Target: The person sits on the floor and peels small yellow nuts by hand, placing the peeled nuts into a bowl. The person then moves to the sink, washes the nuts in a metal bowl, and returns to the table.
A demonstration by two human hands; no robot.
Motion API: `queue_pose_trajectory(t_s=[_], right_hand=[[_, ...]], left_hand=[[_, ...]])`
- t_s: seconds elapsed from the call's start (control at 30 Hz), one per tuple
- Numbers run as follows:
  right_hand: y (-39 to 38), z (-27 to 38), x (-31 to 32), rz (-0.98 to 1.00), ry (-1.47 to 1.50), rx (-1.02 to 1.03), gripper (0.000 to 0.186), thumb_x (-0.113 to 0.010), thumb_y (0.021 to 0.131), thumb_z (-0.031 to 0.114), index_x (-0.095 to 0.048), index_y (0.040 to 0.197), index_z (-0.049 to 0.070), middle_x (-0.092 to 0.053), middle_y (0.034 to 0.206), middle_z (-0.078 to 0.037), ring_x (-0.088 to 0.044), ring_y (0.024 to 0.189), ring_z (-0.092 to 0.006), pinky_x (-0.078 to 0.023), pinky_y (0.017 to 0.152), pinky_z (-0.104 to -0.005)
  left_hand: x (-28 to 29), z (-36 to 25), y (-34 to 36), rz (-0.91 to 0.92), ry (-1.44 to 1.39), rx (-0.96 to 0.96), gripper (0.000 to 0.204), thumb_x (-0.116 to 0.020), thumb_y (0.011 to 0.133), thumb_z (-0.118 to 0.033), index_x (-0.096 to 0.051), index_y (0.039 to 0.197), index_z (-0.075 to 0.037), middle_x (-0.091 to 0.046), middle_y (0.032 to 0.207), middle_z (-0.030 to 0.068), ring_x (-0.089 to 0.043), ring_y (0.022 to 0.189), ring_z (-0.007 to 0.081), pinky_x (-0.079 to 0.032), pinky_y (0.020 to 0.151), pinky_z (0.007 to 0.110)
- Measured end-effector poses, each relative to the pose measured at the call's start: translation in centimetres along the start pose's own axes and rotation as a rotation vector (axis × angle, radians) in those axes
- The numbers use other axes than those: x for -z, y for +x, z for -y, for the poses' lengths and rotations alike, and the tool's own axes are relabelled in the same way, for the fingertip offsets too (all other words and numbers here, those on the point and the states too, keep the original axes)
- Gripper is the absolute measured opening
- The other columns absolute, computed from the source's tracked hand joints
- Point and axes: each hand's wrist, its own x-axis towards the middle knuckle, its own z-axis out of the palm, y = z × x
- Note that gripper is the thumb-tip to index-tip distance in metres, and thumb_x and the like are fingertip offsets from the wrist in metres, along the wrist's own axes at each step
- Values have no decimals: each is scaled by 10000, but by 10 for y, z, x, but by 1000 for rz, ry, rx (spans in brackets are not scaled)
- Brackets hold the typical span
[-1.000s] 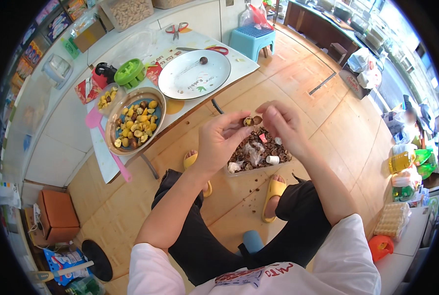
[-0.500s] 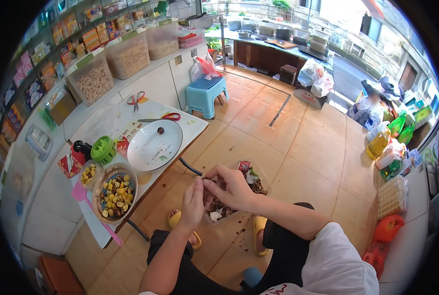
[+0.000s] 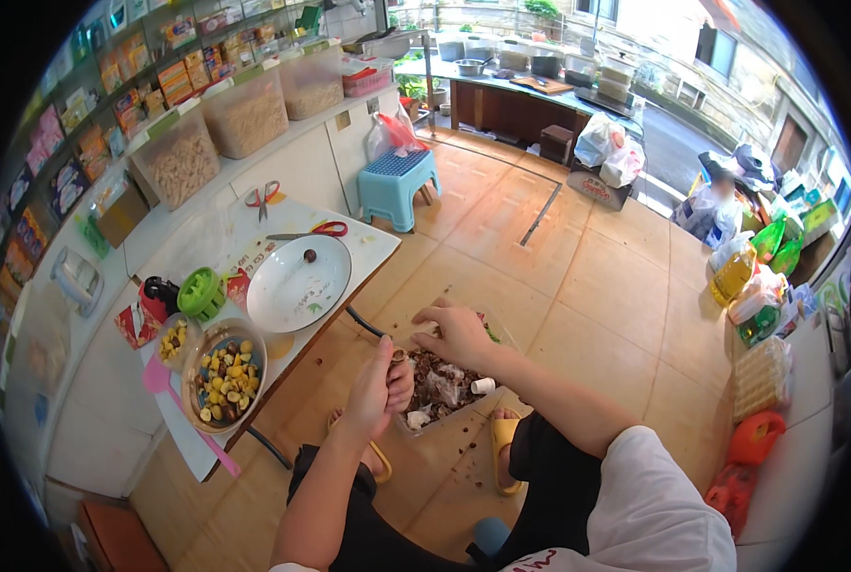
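My left hand (image 3: 384, 389) is closed around a partly peeled chestnut (image 3: 399, 357), which shows between thumb and fingers. To its right my right hand (image 3: 456, 337) is apart from the nut, fingers spread and bent, with nothing visible in them. Beneath both hands, a clear plastic bin (image 3: 432, 428) stands between my feet, full of brown shells (image 3: 432, 367), crumpled plastic and a small white cup (image 3: 483, 386). On the low table to the left, a bowl (image 3: 188, 357) holds yellow peeled and brown chestnuts (image 3: 225, 381). One whole chestnut (image 3: 310, 255) lies on a white oval plate (image 3: 287, 296).
Red-handled scissors (image 3: 328, 229) and another pair of scissors (image 3: 264, 198) lie beyond the plate. A green plastic basket (image 3: 199, 293) and a pink spatula (image 3: 158, 376) are near the bowl. A blue stool (image 3: 399, 186) stands ahead; bags (image 3: 608, 151) sit farther right.
My right hand has drawn away from my left, up and to the right, and its fingers have spread. The chestnut stays in my left hand. The white cup now shows.
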Motion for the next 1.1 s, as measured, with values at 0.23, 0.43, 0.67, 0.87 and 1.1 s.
queue_pose_trajectory(t_s=[0.23,0.43,0.67,0.87,1.1], right_hand=[[1,30,-10,350,528,59,212,-490,907,170,-597,988,6,-564,741,15,-473,655,-63,-415,581,-215],[-9,46,5,388,724,-224,126,-573,856,82,-536,951,7,-589,792,-8,-507,670,-30,-418,578,-172],[-12,47,-5,313,672,-174,124,-607,825,42,-538,912,-14,-577,747,-6,-478,590,-16,-382,506,-163],[-13,53,-6,254,548,-156,139,-552,867,81,-557,959,-23,-551,661,7,-457,521,-29,-359,455,-176],[-16,57,-13,144,332,-59,163,-496,895,99,-583,927,-34,-498,553,-1,-437,458,-50,-347,420,-199]], left_hand=[[27,8,-1,55,-54,154,475,-328,896,-553,-283,625,-166,-236,512,-79,-190,405,42,-146,372,188],[5,4,0,107,-15,107,512,-329,873,-596,-287,594,-169,-217,505,-81,-172,395,35,-133,360,185],[5,3,-9,47,2,-22,441,-356,905,-519,-376,640,-166,-245,537,-89,-189,420,22,-130,371,184],[5,4,-8,15,-1,-102,407,-341,921,-489,-419,727,-139,-246,563,-93,-185,439,13,-129,377,182],[3,2,-10,21,25,-120,383,-328,929,-472,-422,761,-140,-237,557,-98,-180,439,10,-135,378,180]])
